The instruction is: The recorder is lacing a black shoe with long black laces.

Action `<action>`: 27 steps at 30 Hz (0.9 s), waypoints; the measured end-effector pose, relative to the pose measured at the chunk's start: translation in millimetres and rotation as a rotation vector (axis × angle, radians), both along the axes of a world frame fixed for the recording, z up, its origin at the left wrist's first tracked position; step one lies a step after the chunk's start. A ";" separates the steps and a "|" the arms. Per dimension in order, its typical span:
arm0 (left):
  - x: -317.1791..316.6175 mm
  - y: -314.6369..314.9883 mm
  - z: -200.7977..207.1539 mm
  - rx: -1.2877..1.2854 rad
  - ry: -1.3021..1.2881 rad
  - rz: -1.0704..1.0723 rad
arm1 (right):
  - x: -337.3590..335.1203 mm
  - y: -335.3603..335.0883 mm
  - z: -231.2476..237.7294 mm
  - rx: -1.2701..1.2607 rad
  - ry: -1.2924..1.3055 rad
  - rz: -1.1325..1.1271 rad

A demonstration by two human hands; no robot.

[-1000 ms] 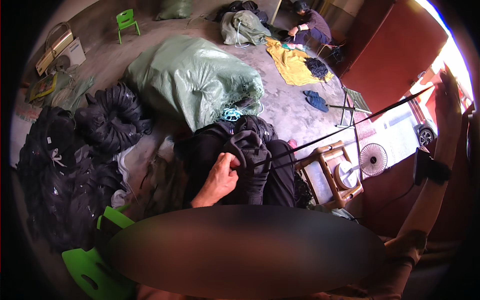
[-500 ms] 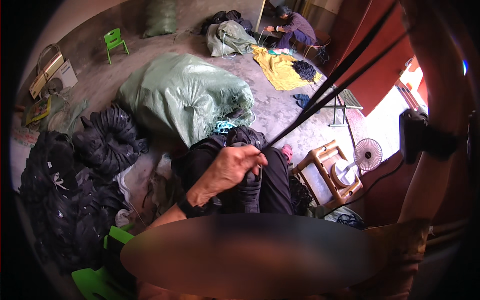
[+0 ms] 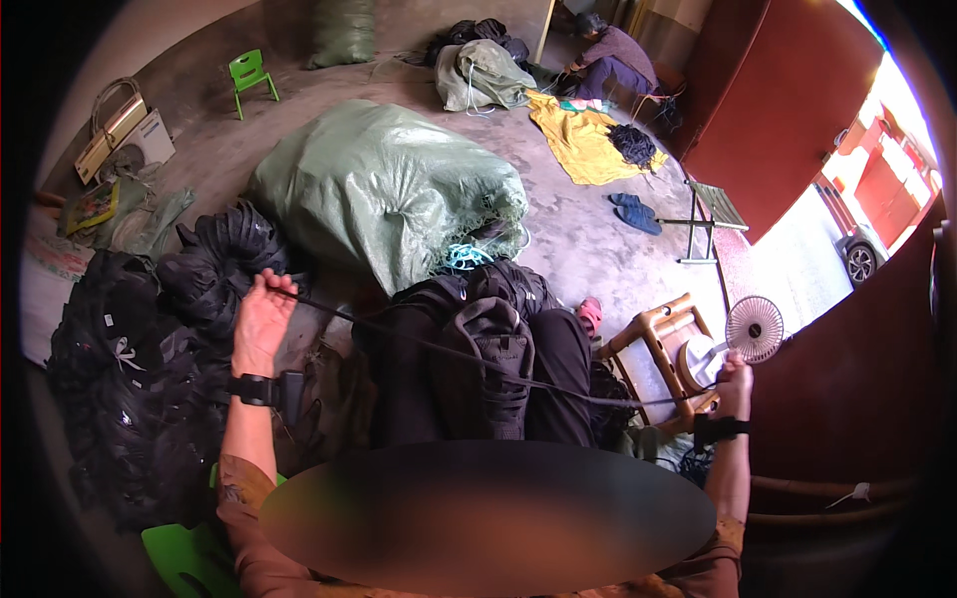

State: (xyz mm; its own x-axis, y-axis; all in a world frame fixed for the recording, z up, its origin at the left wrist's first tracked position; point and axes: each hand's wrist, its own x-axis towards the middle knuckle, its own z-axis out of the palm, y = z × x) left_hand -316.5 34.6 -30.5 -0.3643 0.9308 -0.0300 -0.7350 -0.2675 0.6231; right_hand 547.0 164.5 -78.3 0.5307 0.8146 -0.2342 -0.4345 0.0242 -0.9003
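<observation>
Over the dark-trousered lap [image 3: 561,344], the left hand [image 3: 262,321] and right hand [image 3: 735,387], spread wide apart, grip a dark cord [image 3: 439,348].

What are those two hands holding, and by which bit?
A long, thin black cord, running from the left grip to the right grip, each holding one side. Whether those are its very ends can't be told.

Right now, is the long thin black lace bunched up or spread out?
Spread out: the long thin black lace runs in a shallow curve from the left hand across the black shoe upper to the right hand.
</observation>
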 end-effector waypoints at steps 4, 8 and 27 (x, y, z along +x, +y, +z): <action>-79.8 -41.3 -7.8 -0.030 -0.110 0.132 | -225.9 -41.6 26.3 0.029 -0.511 0.393; -98.4 -73.6 0.6 -0.193 0.092 0.331 | -329.4 -83.1 60.0 0.161 -0.680 0.821; 249.4 -50.3 15.4 -0.018 1.549 0.045 | -373.8 -100.2 70.9 0.295 -1.079 1.005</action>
State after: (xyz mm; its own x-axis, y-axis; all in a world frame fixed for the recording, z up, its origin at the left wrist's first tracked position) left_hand -67.1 -15.7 -15.1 -0.0751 0.9224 0.3790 0.6179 -0.2552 0.7437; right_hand 173.2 64.3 -7.4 -0.4565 0.8806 0.1268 0.4704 0.3599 -0.8057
